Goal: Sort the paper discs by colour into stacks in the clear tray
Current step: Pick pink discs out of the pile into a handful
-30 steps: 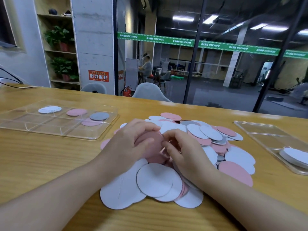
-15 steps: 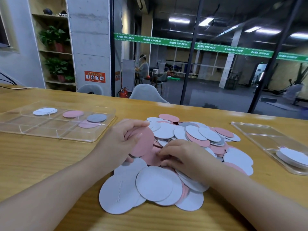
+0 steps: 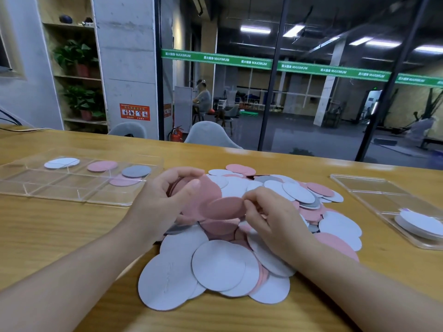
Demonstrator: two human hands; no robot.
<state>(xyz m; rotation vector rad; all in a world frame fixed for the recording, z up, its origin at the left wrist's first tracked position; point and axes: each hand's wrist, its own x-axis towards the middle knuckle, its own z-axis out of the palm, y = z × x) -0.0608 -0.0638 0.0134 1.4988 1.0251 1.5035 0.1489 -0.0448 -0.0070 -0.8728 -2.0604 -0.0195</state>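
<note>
Since half a second ago both hands have come up off the heap: the right hand, which was flat on the pile, now pinches the rim of a pink disc between thumb and fingertips, and the left hand has lifted its own large pink disc higher, thumb on the face and fingers curled behind. The two pink discs overlap in the air, just above the middle of the pile.

Nearest the person, at the front edge of the table, wide white discs lie fanned over one another. Behind them sits the loose heap of white, pink and a few grey discs, spread across the table's centre.

These look like thin, light, flexible sheets. They likely slide and cling together, so the edge pinch seems the sound hold; a flat press would probably drag neighbours along. Peeling one rim up with a fingertip should separate singles, and bending too hard could crease them.

Farther back on the left lies the clear tray, with a white, a pink and a grey disc in separate compartments and another pink one beside the grey. On the right edge a second clear tray holds a stack of white discs. Most sorting seems yet to be done.
</note>
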